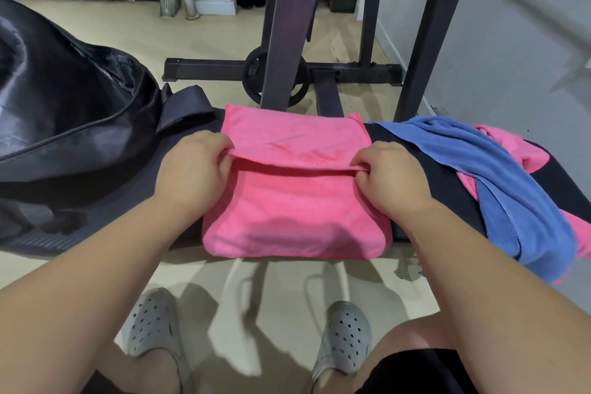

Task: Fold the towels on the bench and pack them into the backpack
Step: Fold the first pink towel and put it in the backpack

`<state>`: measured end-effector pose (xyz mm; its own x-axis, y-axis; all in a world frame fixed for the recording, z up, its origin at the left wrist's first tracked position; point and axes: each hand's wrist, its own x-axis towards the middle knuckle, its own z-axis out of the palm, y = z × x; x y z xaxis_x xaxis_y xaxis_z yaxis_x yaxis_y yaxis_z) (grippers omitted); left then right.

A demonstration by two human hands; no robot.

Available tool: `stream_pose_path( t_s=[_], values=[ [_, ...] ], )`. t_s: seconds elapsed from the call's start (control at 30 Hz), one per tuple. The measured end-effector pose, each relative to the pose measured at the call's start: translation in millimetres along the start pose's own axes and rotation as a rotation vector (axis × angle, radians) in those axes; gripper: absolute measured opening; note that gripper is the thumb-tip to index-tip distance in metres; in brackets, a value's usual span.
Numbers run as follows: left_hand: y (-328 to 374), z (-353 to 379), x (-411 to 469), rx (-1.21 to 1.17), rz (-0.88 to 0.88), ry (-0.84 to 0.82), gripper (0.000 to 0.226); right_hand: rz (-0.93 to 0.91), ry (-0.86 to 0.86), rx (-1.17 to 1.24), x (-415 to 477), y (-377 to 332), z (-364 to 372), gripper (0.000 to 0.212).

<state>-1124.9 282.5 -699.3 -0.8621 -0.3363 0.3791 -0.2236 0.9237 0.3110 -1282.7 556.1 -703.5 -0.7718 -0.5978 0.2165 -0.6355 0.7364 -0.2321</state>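
Note:
A pink towel point(294, 208) lies across the black bench point(447, 189), its far half folded toward me so a flap edge runs across the middle. My left hand point(192, 169) pinches the left end of that flap edge. At the right end, my right hand point(390, 176) pinches the same edge. To the right, a blue towel point(511, 195) is heaped loosely over another pink towel point(524, 150). The black backpack point(64, 112) lies on the left end of the bench, its opening facing right.
A dark metal rack frame point(287, 25) and a weight plate point(275, 80) stand on the floor behind the bench. A second upright point(428, 35) rises at the right by the wall. My feet in grey clogs point(153, 320) are on the floor below.

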Motion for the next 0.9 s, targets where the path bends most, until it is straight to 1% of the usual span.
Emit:
stream_pose_path(
  t_s=[0.07, 0.2, 0.27, 0.33, 0.4, 0.47, 0.53, 0.57, 0.63, 0.7, 0.73, 0.77, 0.83, 0.9],
  values=[
    [0.4, -11.4, 7.5, -0.004, 0.008, 0.048, 0.015, -0.003, 0.056, 0.011, 2.2, -1.2, -11.2, 0.019],
    [11.5, -47.9, 15.6, -0.028, 0.035, 0.173, 0.016, -0.061, 0.269, 0.055, -1.3, -11.4, -50.5, 0.015],
    [17.5, -64.1, 5.9, -0.037, 0.053, 0.213, 0.012, -0.11, 0.277, 0.076, -14.8, -19.3, -67.0, 0.011],
    [20.2, -73.0, -12.7, -0.019, 0.084, 0.208, 0.011, -0.157, 0.198, 0.084, -33.5, -23.2, -75.5, 0.013],
    [17.3, -71.0, -35.4, 0.032, 0.155, 0.115, 0.016, -0.181, 0.019, 0.112, -50.0, -21.6, -76.7, 0.023],
    [12.8, -61.1, -57.0, 0.074, 0.239, -0.071, 0.021, -0.185, -0.211, 0.112, -61.4, -18.1, -69.9, 0.034],
    [8.2, -46.2, -73.9, 0.127, 0.309, -0.257, 0.02, -0.163, -0.395, 0.012, -71.1, -15.1, -55.0, 0.033],
    [6.2, -39.0, -80.2, 0.152, 0.33, -0.322, 0.019, -0.152, -0.447, -0.039, -75.4, -13.0, -46.4, 0.032],
    [2.5, -28.0, -86.7, 0.171, 0.341, -0.394, 0.018, -0.143, -0.495, -0.075, -80.9, -8.4, -33.5, 0.03],
    [1.9, -23.6, -87.2, 0.176, 0.342, -0.42, 0.016, -0.143, -0.503, -0.085, -82.1, -5.2, -28.4, 0.029],
    [2.1, -22.8, -86.5, 0.181, 0.345, -0.428, 0.017, -0.136, -0.495, -0.078, -81.8, -3.9, -27.8, 0.032],
    [1.8, -22.2, -86.0, 0.185, 0.349, -0.432, 0.023, -0.107, -0.484, -0.053, -81.1, -3.2, -27.4, 0.041],
    [1.3, -21.9, -84.7, 0.175, 0.337, -0.405, 0.042, -0.022, -0.446, 0.045, -80.4, -6.6, -28.3, 0.055],
    [0.8, -22.0, -80.3, 0.148, 0.275, -0.329, 0.052, 0.027, -0.336, 0.104, -75.0, -11.4, -26.0, 0.053]
  ],
)
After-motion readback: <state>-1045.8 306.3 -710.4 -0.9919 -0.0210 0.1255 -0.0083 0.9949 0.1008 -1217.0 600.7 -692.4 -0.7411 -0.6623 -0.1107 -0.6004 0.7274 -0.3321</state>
